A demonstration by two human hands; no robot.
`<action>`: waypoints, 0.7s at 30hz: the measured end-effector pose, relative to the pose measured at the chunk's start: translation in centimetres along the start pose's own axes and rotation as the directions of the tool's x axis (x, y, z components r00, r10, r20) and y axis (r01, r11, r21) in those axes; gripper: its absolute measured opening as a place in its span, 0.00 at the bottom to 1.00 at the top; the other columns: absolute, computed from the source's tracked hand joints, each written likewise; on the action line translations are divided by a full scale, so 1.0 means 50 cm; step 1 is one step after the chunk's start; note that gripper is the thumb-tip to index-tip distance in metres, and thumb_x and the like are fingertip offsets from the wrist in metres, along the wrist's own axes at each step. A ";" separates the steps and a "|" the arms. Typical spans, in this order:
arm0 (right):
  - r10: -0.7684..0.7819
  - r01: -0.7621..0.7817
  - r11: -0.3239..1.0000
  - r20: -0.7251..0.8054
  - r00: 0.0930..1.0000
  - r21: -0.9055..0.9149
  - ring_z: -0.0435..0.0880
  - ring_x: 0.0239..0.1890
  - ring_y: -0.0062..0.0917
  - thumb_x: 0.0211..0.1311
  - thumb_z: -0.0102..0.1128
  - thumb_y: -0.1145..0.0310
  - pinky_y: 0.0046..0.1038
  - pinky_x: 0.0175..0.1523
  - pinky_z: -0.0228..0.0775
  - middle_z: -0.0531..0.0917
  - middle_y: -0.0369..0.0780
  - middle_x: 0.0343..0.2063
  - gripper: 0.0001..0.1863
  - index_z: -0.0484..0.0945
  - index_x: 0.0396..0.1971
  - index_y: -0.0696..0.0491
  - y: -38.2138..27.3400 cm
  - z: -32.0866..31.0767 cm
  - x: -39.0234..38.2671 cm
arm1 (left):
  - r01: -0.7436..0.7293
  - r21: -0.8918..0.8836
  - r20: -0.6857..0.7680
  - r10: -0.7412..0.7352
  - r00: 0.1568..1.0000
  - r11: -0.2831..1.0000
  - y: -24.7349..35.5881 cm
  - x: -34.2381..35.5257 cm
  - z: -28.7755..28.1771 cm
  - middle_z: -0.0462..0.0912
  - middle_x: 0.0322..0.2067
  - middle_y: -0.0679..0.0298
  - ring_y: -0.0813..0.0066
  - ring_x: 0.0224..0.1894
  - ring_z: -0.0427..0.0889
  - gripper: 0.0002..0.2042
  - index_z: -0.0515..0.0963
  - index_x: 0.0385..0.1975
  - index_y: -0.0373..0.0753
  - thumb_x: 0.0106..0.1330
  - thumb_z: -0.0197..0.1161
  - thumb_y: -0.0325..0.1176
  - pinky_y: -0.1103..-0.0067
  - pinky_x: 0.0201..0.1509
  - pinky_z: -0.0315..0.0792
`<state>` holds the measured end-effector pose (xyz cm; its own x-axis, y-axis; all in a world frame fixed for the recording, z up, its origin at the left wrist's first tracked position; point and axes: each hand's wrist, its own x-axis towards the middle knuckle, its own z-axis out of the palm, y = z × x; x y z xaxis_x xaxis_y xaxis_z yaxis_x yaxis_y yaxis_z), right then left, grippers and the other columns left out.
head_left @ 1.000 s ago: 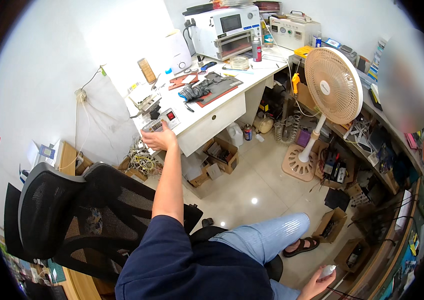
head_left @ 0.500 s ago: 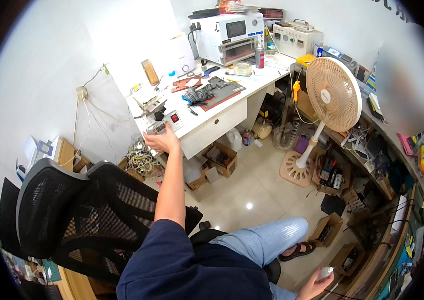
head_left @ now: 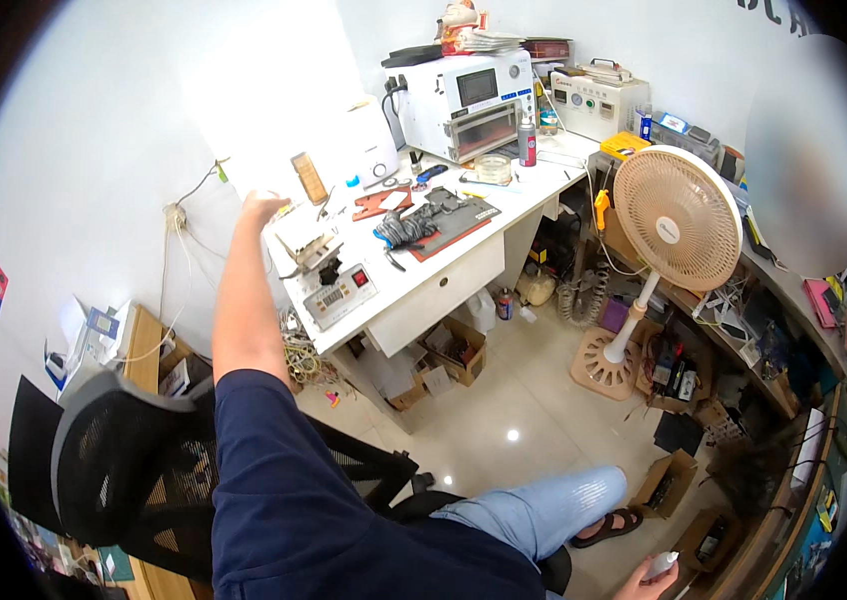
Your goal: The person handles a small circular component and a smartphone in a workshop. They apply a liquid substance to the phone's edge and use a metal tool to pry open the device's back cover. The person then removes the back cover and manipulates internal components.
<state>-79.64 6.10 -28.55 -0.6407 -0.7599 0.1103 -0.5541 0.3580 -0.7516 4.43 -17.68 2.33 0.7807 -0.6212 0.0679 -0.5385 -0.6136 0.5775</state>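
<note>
Your right hand point(head_left: 641, 582) is clamped on a small whitish plastic bottle with a pointed white tip point(head_left: 661, 565), low on your right side, while your left hand point(head_left: 262, 206) reaches out to the white desk point(head_left: 489, 262).
Your right fingers wrap the bottle, its tip angled upward; your left hand is over the desk's bright left end, and glare hides its fingertips, so you cannot tell whether they are apart, together or on something. Near that hand stands a tan rectangular slab point(head_left: 310, 179); closer to you at the desk's edge sits a flat grey control box with a red switch point(head_left: 340, 296). Farther right lie dark grey knitted gloves point(head_left: 407, 227), partly on a dark grey flat mat point(head_left: 459, 219). Beyond the desk's right end stands a beige round pedestal fan point(head_left: 677, 215).
</note>
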 end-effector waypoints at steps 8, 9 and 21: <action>-0.068 0.063 0.995 -0.068 0.995 -0.078 0.81 0.52 0.48 0.63 0.68 0.60 0.44 0.54 0.74 0.79 0.54 0.53 0.29 0.71 0.60 0.57 -0.052 0.040 0.008 | 0.111 0.348 0.321 -0.229 0.919 0.931 -0.063 0.079 -0.006 0.72 0.66 0.53 0.65 0.63 0.75 0.48 0.71 0.66 0.37 0.50 0.72 0.67 0.71 0.60 0.76; -0.069 0.065 0.996 -0.073 0.995 -0.057 0.81 0.52 0.47 0.63 0.69 0.61 0.44 0.55 0.74 0.79 0.54 0.53 0.29 0.71 0.60 0.57 -0.060 0.042 0.011 | 0.115 0.349 0.349 -0.243 0.905 0.930 -0.059 0.081 -0.006 0.72 0.66 0.53 0.65 0.62 0.75 0.49 0.71 0.66 0.37 0.49 0.73 0.67 0.70 0.59 0.76; -0.060 0.052 0.995 -0.085 0.995 -0.088 0.81 0.51 0.47 0.63 0.69 0.63 0.43 0.55 0.75 0.79 0.55 0.52 0.28 0.71 0.59 0.60 -0.073 0.047 0.038 | 0.245 0.376 0.335 -0.378 0.863 0.894 -0.076 0.120 0.014 0.71 0.64 0.47 0.56 0.63 0.75 0.45 0.67 0.65 0.30 0.56 0.73 0.60 0.67 0.59 0.79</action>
<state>-77.59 2.09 -27.15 -0.6493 -0.7310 0.2098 -0.6314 0.3645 -0.6844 10.94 -19.42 -0.04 0.7708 -0.4678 -0.4325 -0.4093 -0.8839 0.2265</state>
